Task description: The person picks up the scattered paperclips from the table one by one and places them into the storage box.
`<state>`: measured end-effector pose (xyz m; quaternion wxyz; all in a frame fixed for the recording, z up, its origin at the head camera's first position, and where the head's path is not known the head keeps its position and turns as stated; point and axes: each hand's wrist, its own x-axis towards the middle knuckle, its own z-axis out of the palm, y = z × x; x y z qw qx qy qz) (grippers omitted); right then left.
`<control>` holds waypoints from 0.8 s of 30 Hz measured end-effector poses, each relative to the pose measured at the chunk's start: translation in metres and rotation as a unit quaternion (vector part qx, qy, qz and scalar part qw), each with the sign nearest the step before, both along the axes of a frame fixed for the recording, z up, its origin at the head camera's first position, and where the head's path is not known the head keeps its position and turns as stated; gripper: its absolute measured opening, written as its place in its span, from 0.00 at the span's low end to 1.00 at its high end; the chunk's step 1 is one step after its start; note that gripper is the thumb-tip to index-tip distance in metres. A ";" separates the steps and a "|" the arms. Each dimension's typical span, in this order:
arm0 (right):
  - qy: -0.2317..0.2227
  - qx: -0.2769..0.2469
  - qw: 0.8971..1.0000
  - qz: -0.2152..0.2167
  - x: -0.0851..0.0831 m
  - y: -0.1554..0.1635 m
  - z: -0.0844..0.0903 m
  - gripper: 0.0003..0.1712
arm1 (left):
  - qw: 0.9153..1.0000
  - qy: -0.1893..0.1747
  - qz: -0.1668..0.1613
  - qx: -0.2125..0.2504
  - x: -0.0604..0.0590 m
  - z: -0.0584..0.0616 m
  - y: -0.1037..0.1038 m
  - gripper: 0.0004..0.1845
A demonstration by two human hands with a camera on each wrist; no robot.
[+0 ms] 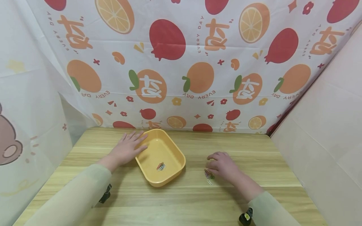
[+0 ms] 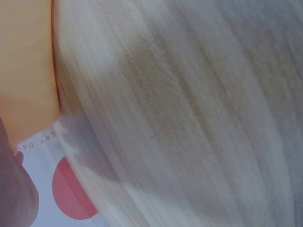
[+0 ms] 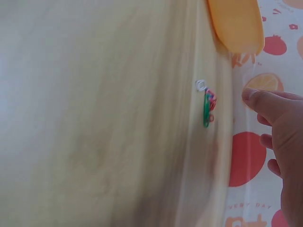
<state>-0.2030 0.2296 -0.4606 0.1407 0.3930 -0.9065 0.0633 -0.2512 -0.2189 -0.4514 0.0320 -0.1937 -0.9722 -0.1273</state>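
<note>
A yellow-orange plastic tray (image 1: 154, 152) stands left of the middle of the table, with a small bunch of coloured paper clips (image 1: 161, 166) on its floor. My left hand (image 1: 128, 148) rests on the tray's left rim, its fingers spread and reaching over the edge. Right of the tray, a small pile of paper clips (image 1: 209, 174) lies on the wood. My right hand (image 1: 223, 165) hovers close beside that pile, fingers loosely bent, nothing visible in them. The right wrist view shows a green paper clip (image 3: 206, 109), a white one (image 3: 201, 85) and reddish ones together.
The wooden table (image 1: 198, 207) ends at a fruit-printed cloth (image 1: 175, 78) behind. Pale cloth walls close off the left side (image 1: 31, 103) and the right side (image 1: 322, 125). Dark wrist devices sit below both sleeves.
</note>
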 end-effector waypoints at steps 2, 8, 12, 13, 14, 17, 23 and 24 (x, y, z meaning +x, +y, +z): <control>0.002 -0.004 1.000 0.000 0.001 0.004 -0.004 0.08 | 1.000 -0.001 0.001 0.000 0.000 0.000 0.000 0.34; -0.011 -0.011 1.000 -0.007 0.007 0.014 -0.013 0.06 | 1.000 0.000 0.001 -0.002 0.000 -0.001 0.000 0.35; -0.033 -0.003 0.999 -0.023 0.011 0.019 -0.017 0.06 | 1.000 -0.001 0.001 -0.002 0.000 -0.002 0.001 0.35; -0.036 -0.002 0.999 -0.025 0.012 0.020 -0.018 0.06 | 1.000 -0.001 0.001 -0.002 0.000 -0.002 0.001 0.35; -0.039 -0.002 0.999 -0.027 0.013 0.021 -0.018 0.06 | 1.000 -0.001 0.002 -0.002 0.000 -0.002 0.001 0.35; -0.048 -0.002 0.998 -0.028 0.015 0.023 -0.021 0.06 | 1.000 0.000 0.004 -0.003 0.000 -0.001 0.000 0.35; -0.052 -0.003 0.998 -0.022 0.018 0.023 -0.023 0.05 | 1.000 0.000 0.005 -0.002 0.000 -0.001 0.000 0.35; -0.052 -0.002 0.998 -0.023 0.018 0.023 -0.023 0.05 | 1.000 0.000 0.006 -0.001 0.000 -0.001 0.000 0.35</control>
